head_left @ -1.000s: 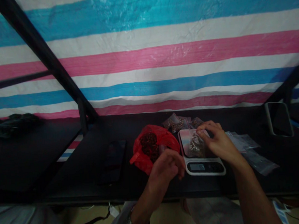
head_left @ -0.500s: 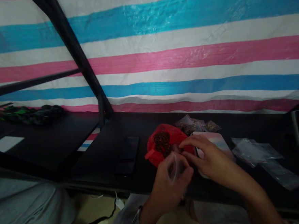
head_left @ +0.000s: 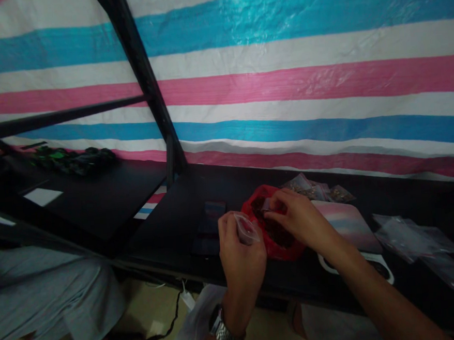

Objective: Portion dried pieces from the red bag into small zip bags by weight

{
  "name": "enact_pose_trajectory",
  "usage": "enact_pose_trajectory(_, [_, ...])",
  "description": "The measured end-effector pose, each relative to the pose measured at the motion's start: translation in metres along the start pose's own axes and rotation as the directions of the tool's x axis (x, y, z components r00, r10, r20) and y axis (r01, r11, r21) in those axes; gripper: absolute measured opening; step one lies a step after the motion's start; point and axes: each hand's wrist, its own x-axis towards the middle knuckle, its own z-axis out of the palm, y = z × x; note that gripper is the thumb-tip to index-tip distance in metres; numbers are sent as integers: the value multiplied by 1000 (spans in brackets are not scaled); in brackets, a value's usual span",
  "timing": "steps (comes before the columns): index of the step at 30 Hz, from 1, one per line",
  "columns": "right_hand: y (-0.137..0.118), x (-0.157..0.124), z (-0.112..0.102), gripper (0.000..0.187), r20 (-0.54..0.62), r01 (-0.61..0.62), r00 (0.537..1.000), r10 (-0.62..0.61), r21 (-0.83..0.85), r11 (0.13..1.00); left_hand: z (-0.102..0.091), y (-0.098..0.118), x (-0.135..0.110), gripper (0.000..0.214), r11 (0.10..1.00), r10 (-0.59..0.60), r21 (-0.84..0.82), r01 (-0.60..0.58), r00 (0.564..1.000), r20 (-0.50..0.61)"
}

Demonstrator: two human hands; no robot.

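Observation:
My left hand [head_left: 238, 247] is closed around a small clear plastic bag [head_left: 246, 228], holding it upright just left of a red plastic bag [head_left: 273, 239] full of dark dried bits. My right hand [head_left: 297, 218] reaches into the red bag, fingers pinched together over the dark contents; what they grip is too small to name. Right of the red bag stands a white digital scale [head_left: 348, 229], its plate bare, partly hidden by my right forearm.
Filled small clear bags [head_left: 317, 188] lie behind the scale. Empty clear bags [head_left: 414, 237] lie to the right. A dark phone [head_left: 211, 224] rests on the black table [head_left: 168, 220]. A black frame post [head_left: 147, 82] rises at left. A person's clothed lap [head_left: 45, 296] shows at lower left.
My right hand left the scale and moved left into the red bag. My left hand raised the small clear bag beside it. The bag that lay on the scale plate is gone. The view swung left.

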Motion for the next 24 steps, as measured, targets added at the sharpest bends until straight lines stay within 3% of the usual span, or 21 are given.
enact_pose_trajectory(5, [-9,20,13,9,-36,-180,984,177,-268,946,13,-9,5,7,980,-164,150,134,964,208])
enact_pose_trajectory(11, [9,18,22,10,-79,-251,968,239,-227,941,23,-13,18,18,959,-221,234,163,942,252])
enact_pose_trajectory(15, [11,20,25,12,-96,-266,963,253,-171,949,28,-21,33,31,958,-277,164,236,909,313])
enact_pose_trajectory(19, [6,22,26,23,-86,-232,971,223,-115,966,35,-31,42,38,968,-250,56,244,928,276])
enact_pose_trajectory(24, [6,19,25,14,-4,-164,986,165,44,985,38,-37,44,24,965,-202,-125,233,955,217])
